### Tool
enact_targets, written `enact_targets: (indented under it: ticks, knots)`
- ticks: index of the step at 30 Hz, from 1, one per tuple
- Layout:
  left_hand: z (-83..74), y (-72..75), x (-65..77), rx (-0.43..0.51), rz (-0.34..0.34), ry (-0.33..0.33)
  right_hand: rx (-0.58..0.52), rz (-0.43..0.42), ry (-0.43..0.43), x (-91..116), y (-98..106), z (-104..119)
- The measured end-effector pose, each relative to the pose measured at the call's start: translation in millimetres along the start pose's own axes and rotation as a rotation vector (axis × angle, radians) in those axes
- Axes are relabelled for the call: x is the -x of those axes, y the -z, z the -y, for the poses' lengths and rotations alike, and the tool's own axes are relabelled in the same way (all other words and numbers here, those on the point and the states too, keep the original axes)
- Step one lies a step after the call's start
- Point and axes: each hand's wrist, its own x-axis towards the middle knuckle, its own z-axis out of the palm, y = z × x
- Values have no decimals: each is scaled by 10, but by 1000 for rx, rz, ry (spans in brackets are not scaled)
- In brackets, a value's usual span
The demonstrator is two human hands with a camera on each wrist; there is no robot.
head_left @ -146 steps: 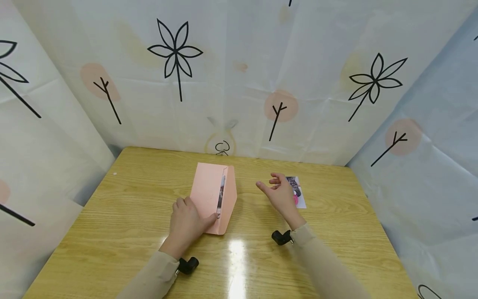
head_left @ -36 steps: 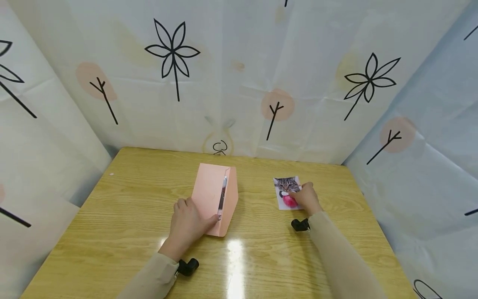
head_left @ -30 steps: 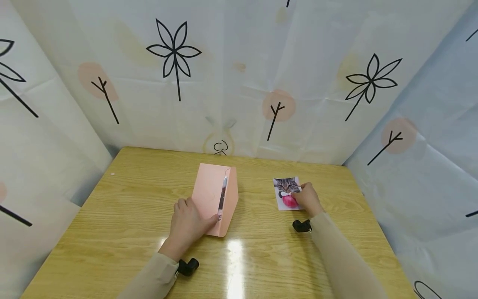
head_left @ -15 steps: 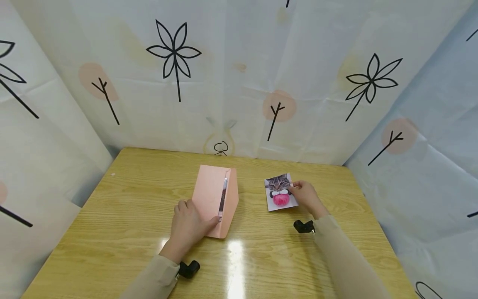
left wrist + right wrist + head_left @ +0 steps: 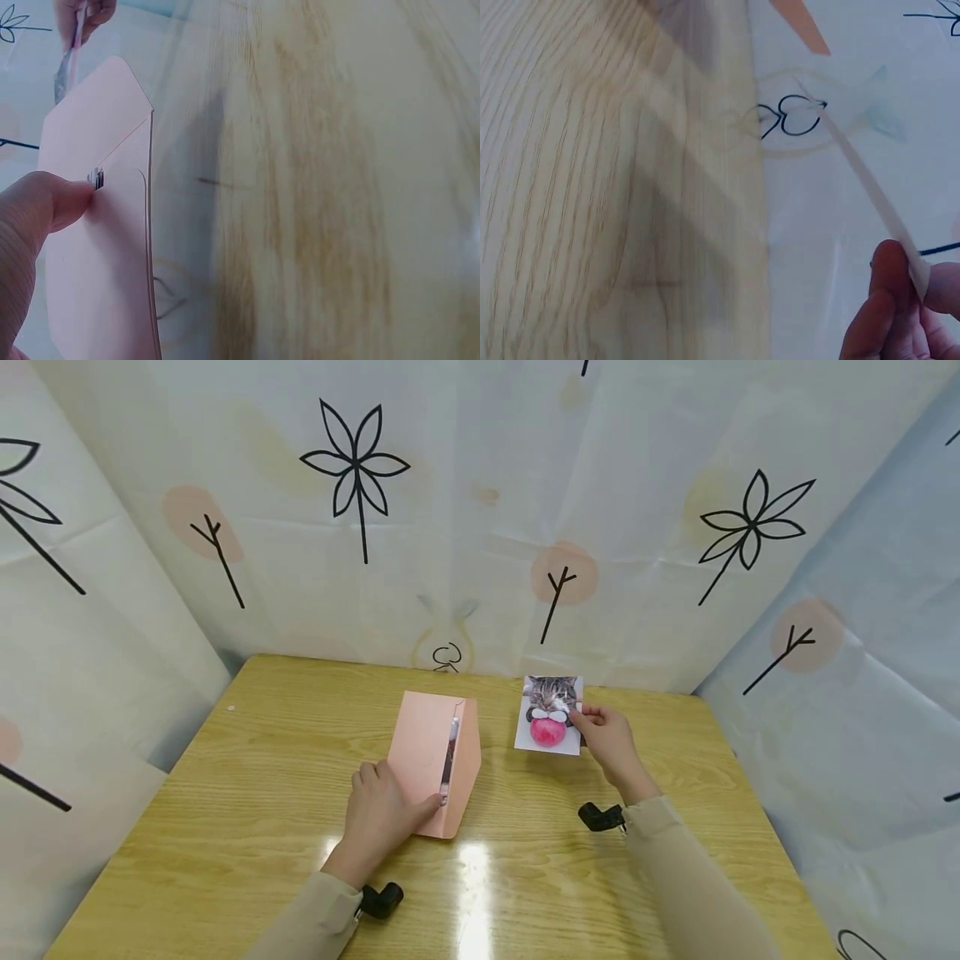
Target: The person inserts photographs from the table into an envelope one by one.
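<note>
My left hand (image 5: pixel 378 810) grips the near end of a pink envelope (image 5: pixel 420 743), its flap raised on the right side. At the slit, the left thumb (image 5: pixel 71 204) presses the edge, and a strip of printed picture shows inside. To the right, my right hand (image 5: pixel 611 743) pinches the right edge of a photo card (image 5: pixel 551 714) between thumb and fingers. The card carries a tabby cat above a pink ball and is held up off the table. In the right wrist view the photo card (image 5: pixel 874 184) appears nearly edge-on.
A wood-grain table (image 5: pixel 300 877) lies beneath both hands. White cloth (image 5: pixel 480 527) printed with flowers and twigs hangs behind it and along both sides. A tiny white scrap (image 5: pixel 231 707) sits near the table's far left corner.
The right hand was unclasped beside the photo card; it then took the card's right edge, slid it left and raised it. The left hand and envelope have hardly moved.
</note>
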Motion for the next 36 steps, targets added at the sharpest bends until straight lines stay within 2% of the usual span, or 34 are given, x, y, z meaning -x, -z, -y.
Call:
enact_targets:
  ticks: [6,15,28,36]
  knots:
    - [3,6,-17,-13,-8,-8,-119,-60,71,46,-152,142]
    - [-5,10,-47,-10,-12,-9,-165,-104,163,113,-357,240]
    - [-62,34,-51,-16,-14,-8,-148,-87,215,153,-561,271]
    - [-124,47,-66,-18,-12,-17,-118,-70,266,204,-734,185]
